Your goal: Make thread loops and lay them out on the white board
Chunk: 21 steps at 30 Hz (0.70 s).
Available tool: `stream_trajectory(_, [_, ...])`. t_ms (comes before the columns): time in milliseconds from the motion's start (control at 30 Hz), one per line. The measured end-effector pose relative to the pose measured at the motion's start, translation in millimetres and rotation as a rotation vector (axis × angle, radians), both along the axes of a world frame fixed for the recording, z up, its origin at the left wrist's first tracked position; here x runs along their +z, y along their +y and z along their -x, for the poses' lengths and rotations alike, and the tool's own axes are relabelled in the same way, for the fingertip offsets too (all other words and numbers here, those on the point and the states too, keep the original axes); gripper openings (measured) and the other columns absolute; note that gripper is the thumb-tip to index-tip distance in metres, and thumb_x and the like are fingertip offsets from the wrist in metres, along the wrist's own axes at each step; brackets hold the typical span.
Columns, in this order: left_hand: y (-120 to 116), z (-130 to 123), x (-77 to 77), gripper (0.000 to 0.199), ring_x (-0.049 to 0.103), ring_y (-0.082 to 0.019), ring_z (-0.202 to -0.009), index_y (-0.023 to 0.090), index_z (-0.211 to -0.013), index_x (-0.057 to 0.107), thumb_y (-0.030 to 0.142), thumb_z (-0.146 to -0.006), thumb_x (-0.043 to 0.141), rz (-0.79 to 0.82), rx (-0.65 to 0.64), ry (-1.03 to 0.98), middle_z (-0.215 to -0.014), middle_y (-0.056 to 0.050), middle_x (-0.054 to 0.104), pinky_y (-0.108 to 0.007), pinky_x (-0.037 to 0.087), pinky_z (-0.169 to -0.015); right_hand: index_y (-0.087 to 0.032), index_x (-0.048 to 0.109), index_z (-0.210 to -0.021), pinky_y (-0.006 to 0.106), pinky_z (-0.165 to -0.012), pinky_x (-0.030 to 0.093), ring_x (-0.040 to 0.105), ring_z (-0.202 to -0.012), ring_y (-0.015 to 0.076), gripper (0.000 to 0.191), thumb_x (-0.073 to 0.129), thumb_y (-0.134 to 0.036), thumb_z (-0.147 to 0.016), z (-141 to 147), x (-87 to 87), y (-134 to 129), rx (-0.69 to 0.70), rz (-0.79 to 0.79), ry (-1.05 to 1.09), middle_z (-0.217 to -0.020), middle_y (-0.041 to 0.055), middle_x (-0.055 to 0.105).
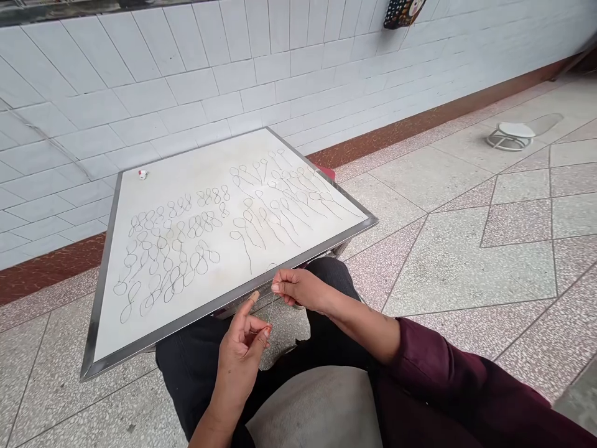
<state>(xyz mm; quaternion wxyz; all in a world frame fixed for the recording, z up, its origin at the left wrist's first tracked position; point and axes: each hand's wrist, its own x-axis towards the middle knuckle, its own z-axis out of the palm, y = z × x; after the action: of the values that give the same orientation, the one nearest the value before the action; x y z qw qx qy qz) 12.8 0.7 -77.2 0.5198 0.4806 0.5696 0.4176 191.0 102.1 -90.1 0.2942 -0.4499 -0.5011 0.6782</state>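
Note:
A thin wire (272, 306) stretches between my two hands, in front of the table's near edge. My left hand (242, 348) pinches its lower end between thumb and a finger, while the forefinger points up with a tan wrap on its tip. My right hand (298, 289) is closed on the upper part of the wire. A small loop shows just above the right fingers, against the table edge. On the white table (200, 152) lie several wire figure-eights (175, 280) at the left and several single loops with long tails (247, 233) at the right.
A grey metal rim (233, 289) borders the tabletop. A small red-and-white object (143, 175) sits at the far left corner. The white tiled wall (224, 81) stands behind. On the terrazzo floor at right is a low white stool (513, 132). A dark patterned bag (402, 14) hangs above.

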Motion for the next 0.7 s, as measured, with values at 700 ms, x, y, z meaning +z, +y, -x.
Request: stream_trajectory(700, [9.6,-13.6,-25.7,0.081,0.056,-0.014,-0.059,0.019,-0.141,0.052,0.046,-0.071,0.082,0.083,0.228,-0.290,-0.065,0.002,0.063,-0.026,0.047,-0.062,-0.018,0.056,-0.078,0.017,-0.046,0.038,0.046,-0.055,0.0077,0.034,0.078,-0.044,-0.074,23.3,3.0,-13.7,-0.090,0.001,0.211,-0.060,-0.0070,0.050])
